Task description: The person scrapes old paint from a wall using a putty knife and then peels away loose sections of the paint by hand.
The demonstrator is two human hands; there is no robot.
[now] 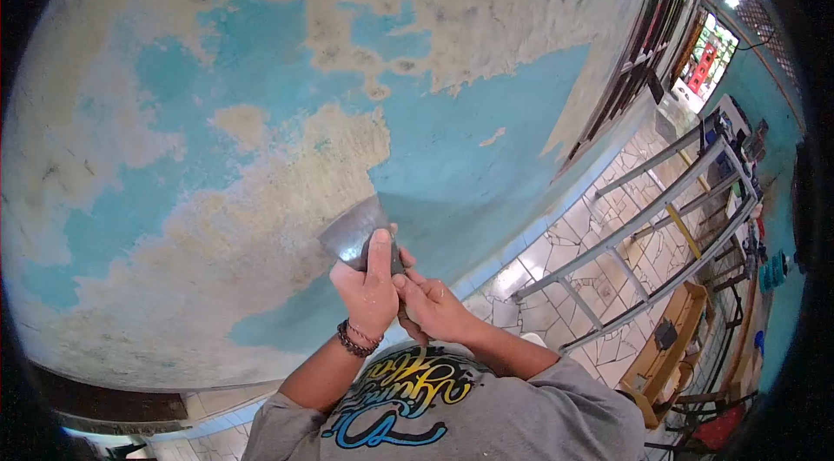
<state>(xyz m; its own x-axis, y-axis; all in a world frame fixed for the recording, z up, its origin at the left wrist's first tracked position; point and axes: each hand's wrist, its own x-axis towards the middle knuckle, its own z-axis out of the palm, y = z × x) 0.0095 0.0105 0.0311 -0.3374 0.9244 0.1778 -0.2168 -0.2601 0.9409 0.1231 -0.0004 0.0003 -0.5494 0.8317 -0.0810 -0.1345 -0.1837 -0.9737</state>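
Both hands clamp scraper (pixel 356 231): left hand (pixel 369 291) forefinger pressed along blade, right hand (pixel 430 305) wrapping handle below. Blade flat against peeling wall (pixel 261 113). Risk: steep angle gouges plaster; slip skins knuckles.

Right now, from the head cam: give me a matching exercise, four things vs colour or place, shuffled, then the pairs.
Things:
1. scraper blade
2. bracelet
3. ladder
4. wall paint

Colour or place:
A. blue, flaked off in patches
B. lying on the tiled floor, right side of the view
C. dull grey metal, pressed to the wall
D. dark beads, on the left hand's wrist

Pairs: 1-C, 2-D, 3-B, 4-A. The left hand and the right hand both grip the scraper.
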